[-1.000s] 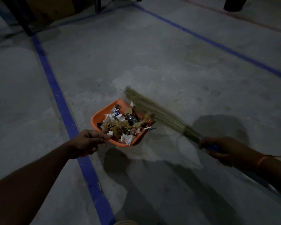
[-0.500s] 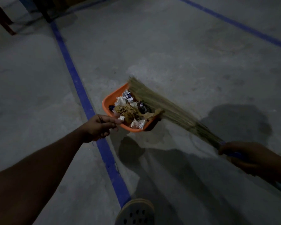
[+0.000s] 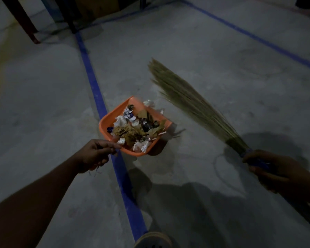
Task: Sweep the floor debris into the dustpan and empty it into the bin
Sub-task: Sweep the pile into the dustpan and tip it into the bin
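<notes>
The dustpan's handle [image 3: 95, 167] was hidden inside the left hand [image 3: 95, 154]; the broom's handle [image 3: 258, 162] disappeared under the right hand [image 3: 279, 174], beyond it too dark to trace.

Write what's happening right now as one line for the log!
left hand holds orange dustpan | debris inside | right hand grips broom, bristles clear of pan | bin not in view

dim, murky view; soft shadows on the floor [image 3: 204, 51], slight blur.
</notes>
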Demonstrator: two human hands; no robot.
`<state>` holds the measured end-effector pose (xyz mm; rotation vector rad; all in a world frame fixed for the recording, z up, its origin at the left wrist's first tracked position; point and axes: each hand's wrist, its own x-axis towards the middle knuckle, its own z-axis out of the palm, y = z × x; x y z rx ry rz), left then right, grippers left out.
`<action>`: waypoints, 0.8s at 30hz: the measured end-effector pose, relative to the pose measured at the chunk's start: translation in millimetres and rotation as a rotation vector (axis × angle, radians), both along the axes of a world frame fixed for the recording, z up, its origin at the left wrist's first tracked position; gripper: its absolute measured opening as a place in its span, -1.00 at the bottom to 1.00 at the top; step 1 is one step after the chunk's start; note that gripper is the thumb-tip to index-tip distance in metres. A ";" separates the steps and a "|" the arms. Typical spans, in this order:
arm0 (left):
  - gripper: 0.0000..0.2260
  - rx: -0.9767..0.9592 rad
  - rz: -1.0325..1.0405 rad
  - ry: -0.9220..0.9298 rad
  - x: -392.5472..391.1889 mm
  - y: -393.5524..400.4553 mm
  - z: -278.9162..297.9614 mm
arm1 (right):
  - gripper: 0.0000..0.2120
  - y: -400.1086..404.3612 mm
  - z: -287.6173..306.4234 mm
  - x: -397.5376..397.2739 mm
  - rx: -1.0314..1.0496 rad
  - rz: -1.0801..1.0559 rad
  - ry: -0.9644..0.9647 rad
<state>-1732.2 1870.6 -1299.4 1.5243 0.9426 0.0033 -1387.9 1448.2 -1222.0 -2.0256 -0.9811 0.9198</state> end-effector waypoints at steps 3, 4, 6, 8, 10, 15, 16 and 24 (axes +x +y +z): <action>-0.72 -0.008 0.023 0.018 -7.0 -0.6 -4.2 | -0.78 2.4 -7.2 11.4 0.017 -0.032 -0.012; -0.72 -0.013 0.021 0.024 -8.7 -0.7 -5.1 | -0.79 0.8 -11.4 16.3 0.020 -0.067 0.010; -0.72 -0.034 0.018 0.035 -12.7 0.0 -7.9 | -0.78 -0.4 -15.6 21.9 0.007 -0.101 0.031; -0.73 -0.063 0.032 0.042 -16.1 1.0 -11.5 | -0.73 -1.4 -16.2 22.8 -0.031 -0.100 0.066; -0.72 -0.090 0.044 0.064 -19.1 2.6 -16.4 | -0.67 -1.2 -23.9 26.4 -0.068 -0.103 0.045; -0.70 -0.110 0.046 0.114 -16.1 10.2 -26.4 | -0.76 8.5 -47.9 39.9 -0.216 0.003 -0.071; -0.71 -0.115 0.046 0.117 -12.7 12.0 -27.4 | -0.74 10.1 -51.3 42.6 -0.239 0.045 -0.068; -0.73 -0.164 -0.022 0.144 20.6 30.7 -32.4 | -0.84 20.3 -45.4 34.6 -0.202 0.232 -0.121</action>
